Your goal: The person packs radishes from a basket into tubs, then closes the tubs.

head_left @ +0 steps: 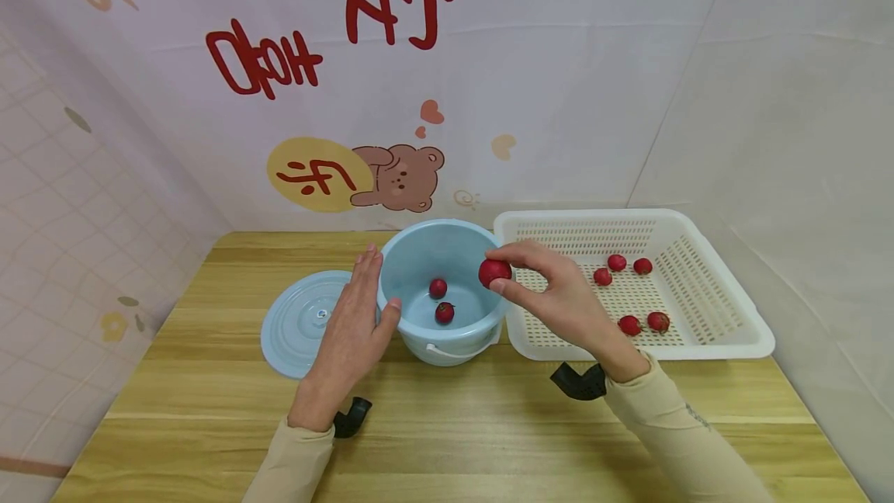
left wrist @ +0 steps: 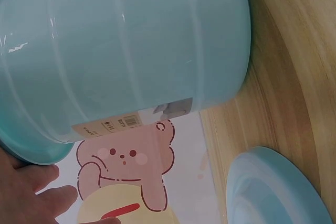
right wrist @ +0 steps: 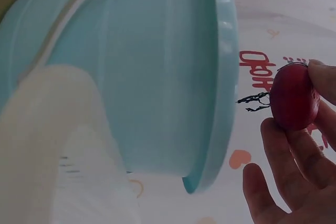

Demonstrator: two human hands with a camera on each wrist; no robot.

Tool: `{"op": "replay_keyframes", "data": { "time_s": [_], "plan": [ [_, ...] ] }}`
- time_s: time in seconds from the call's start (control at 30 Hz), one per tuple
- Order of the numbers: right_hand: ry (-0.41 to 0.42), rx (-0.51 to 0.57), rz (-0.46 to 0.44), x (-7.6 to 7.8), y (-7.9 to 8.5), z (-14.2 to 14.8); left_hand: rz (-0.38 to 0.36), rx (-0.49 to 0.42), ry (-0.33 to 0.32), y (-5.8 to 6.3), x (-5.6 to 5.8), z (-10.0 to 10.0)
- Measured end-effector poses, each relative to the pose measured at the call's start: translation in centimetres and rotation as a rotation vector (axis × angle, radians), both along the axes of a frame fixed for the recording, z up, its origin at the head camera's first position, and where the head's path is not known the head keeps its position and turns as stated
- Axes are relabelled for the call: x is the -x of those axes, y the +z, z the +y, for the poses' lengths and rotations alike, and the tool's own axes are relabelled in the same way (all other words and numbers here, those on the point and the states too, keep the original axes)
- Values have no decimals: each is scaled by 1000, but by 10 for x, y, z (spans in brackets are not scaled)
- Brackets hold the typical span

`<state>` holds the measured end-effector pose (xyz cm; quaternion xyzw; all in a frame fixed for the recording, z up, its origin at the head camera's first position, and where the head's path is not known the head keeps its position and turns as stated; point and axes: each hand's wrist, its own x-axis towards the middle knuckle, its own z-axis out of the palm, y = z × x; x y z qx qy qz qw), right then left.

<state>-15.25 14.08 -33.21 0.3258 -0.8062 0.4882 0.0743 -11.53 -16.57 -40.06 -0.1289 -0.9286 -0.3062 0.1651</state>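
Observation:
In the head view my right hand (head_left: 559, 293) pinches a red cherry tomato (head_left: 495, 274) between thumb and fingers, over the right rim of a light blue bucket (head_left: 447, 349). The right wrist view shows thin dark stem bits on this tomato (right wrist: 295, 97). My left hand (head_left: 354, 324) has its fingers stretched out at the bucket's left rim; whether it presses the rim I cannot tell. Two cherry tomatoes (head_left: 438, 289) lie on the bucket's bottom. Several more cherry tomatoes (head_left: 630, 325) are in a white plastic basket (head_left: 733, 293) to the right.
A round light blue lid (head_left: 289, 328) lies left of the bucket, partly behind my left hand. The bucket's white handle (head_left: 461, 353) hangs down in front. All stand on a wooden table (head_left: 447, 441), with a printed cloth (head_left: 559, 99) behind it.

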Motion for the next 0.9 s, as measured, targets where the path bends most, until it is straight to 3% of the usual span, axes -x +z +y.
{"op": "replay_keyframes", "data": {
  "time_s": [0.37,0.9],
  "plan": [
    [22,-11,57,0,-16,-10,-7,0,5,0,-1,0],
    [14,-120,187,-1,-24,-17,2,-9,1,0,0,0]
  ]
}}
